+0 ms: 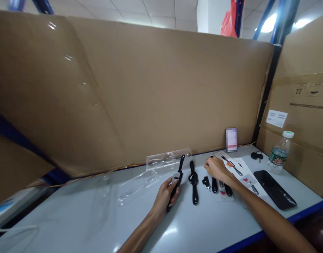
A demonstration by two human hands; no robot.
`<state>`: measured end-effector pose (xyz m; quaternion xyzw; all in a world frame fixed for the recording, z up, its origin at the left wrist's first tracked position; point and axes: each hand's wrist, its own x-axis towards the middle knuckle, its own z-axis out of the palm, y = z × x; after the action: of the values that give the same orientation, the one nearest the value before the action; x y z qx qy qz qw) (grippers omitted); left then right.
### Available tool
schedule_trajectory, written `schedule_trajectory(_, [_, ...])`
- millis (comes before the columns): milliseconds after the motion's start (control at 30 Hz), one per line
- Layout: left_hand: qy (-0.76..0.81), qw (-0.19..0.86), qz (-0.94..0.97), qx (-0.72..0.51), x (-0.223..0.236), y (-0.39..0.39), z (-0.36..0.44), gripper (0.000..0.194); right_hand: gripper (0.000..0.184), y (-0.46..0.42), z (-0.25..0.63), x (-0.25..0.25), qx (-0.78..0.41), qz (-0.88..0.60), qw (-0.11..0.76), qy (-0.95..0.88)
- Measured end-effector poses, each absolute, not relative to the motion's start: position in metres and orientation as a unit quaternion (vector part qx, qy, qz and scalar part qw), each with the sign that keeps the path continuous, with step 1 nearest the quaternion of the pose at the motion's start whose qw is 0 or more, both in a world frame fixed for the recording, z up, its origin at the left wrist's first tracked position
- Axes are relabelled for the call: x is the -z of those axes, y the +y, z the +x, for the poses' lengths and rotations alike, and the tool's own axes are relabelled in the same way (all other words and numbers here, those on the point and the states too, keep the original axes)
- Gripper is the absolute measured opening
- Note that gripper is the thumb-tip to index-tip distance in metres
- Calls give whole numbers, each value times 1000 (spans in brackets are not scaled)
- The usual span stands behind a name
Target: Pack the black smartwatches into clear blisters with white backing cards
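Note:
A black spokeshave with a silver blade is gripped in my left hand, tilted above the table. To its right another black spokeshave lies on the tabletop, apart from both hands. Further right is a small black metal piece with a screw. My right hand is over more tools with black handles, its fingers bent and drawn together. Whatever those fingers pinch, if anything, is hidden. A printed sheet with tool pictures lies beside that hand.
Clear plastic blister shells lie at the back left of the white table. At right are a black phone, keys and a water bottle. An upright phone leans against the cardboard wall.

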<state>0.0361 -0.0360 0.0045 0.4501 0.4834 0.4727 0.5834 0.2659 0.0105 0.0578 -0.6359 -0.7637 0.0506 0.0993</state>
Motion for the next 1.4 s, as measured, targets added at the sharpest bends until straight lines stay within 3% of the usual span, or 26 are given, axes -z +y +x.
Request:
schedule_trajectory(200, [503, 556, 465, -471, -5, -36, 39, 48, 31, -13, 259, -62, -55, -595, 6, -802])
schedule_trajectory(333, [511, 548, 475, -462, -5, -38, 41, 47, 18, -19, 246, -56, -96, -605, -2, -791])
schedule_trajectory(433, [502, 563, 474, -455, -7, -40, 41, 48, 12, -11, 247, -49, -124, -618, 80, -772])
schedule_trajectory(533, [492, 583, 451, -464, -7, -42, 41, 49, 16, -3, 247, -47, -193, -596, 239, -742])
schedule_trajectory(633, [489, 584, 439, -476, -3, -42, 43, 51, 16, -1, 234, -48, -403, -529, 348, -661])
schedule_trajectory(733, [481, 561, 466, -486, 2, -42, 46, 51, 17, -4, 209, -47, -553, -474, 353, -587])
schedule_trajectory(967, [462, 521, 509, -506, 5, -43, 51, 52, 27, -10, 186, -36, -227, -565, 316, -728])
schedule_trajectory(1400, [452, 574, 483, -483, -3, -44, 46, 41, 40, -3, 208, -47, -215, -569, 260, -750])
